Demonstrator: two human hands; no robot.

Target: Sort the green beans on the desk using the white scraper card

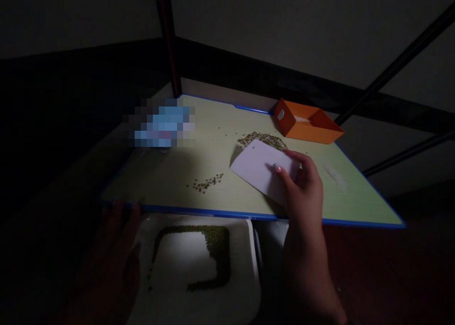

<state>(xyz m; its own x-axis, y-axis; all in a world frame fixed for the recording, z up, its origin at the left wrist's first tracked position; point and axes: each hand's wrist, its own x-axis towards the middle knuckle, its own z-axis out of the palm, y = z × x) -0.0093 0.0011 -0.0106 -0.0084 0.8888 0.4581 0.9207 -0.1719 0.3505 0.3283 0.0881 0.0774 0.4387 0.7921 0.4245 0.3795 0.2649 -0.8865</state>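
Right hand pinches card, long axis slanting up-left; pile of grains just beyond its far edge, small scatter to its left. Left hand at table edge (too dark, grip unclear), farther from pile.

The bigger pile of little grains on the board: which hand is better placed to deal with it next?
Probably the right hand: its fingers already hold the white card right by the pile. The left hand is farther off, at the board's near edge.
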